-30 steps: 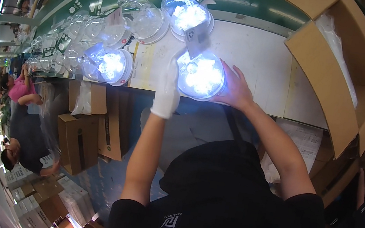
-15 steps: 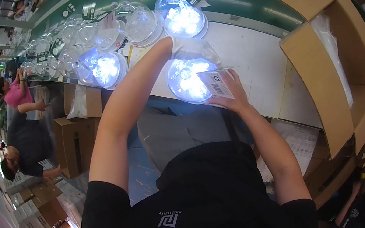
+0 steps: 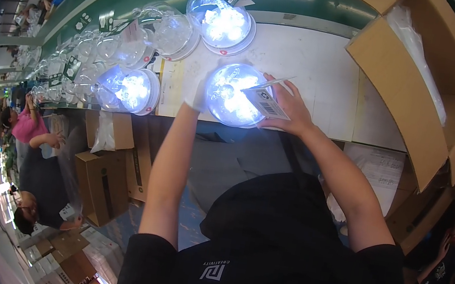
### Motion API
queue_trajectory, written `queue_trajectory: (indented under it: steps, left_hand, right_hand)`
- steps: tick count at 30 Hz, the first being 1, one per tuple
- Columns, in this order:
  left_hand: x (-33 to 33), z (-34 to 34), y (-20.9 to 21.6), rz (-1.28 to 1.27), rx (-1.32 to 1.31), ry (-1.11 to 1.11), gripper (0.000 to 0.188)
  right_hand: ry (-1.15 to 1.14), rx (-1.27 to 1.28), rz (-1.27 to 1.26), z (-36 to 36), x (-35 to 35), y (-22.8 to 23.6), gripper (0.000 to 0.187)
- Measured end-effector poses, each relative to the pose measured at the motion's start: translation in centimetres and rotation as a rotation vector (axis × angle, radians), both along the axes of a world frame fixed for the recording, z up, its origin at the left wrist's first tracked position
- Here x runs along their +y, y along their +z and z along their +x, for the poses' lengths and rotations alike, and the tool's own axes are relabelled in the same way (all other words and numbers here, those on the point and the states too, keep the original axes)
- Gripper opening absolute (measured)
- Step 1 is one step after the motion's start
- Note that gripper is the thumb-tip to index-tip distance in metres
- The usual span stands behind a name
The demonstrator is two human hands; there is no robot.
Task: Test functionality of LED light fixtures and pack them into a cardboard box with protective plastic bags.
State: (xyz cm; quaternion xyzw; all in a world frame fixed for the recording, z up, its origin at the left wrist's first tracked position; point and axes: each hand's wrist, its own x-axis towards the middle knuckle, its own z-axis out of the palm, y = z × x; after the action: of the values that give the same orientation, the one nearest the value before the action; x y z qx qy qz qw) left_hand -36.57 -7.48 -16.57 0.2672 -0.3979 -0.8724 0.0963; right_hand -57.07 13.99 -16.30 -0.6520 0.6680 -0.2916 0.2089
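A clear round globe lamp (image 3: 224,103), glowing bluish white inside, is in front of me near the table's front edge. Bare fingers of my right hand (image 3: 291,109) curve round its right side, thumb toward me. A white printed card tag (image 3: 268,102) stands out from the globe beside that hand. My left hand (image 3: 195,93), in a white glove, is at the globe's left side; its fingers are blurred and blend into the pale tabletop. Behind stands another lit globe lamp (image 3: 225,27) on a round base with a green card. A third lit globe (image 3: 132,91) lies to the left.
Several unlit clear globes (image 3: 170,33) with tags line the left of the table. An open cardboard box (image 3: 404,104) with a plastic liner stands at the right. Closed cartons (image 3: 101,182) are on the floor at left, near co-workers (image 3: 45,179). A green surface (image 3: 301,3) runs behind the white tabletop.
My left hand has come down from behind the globe to its left side, uncovering the globe's top. My right hand remains at the right side, beside the tag.
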Motion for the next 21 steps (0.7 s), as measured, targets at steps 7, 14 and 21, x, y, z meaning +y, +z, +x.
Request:
queue_trajectory:
  steps: [7, 14, 21]
  left_hand:
    - [9.2, 5.9, -6.0, -0.725, -0.138, 0.8, 0.061]
    - [13.7, -0.9, 5.1, -0.925, -0.006, 0.871, 0.064]
    - [10.3, -1.6, 13.2, -1.359, -0.18, 0.531, 0.047]
  right_hand:
    - [0.06, -0.019, -0.096, 1.9, -1.6, 1.4, 0.132]
    - [0.026, -0.003, -0.043, 0.6, -0.5, 0.2, 0.132]
    - [0.049, 0.026, -0.023, 0.8, -0.7, 0.0, 0.132]
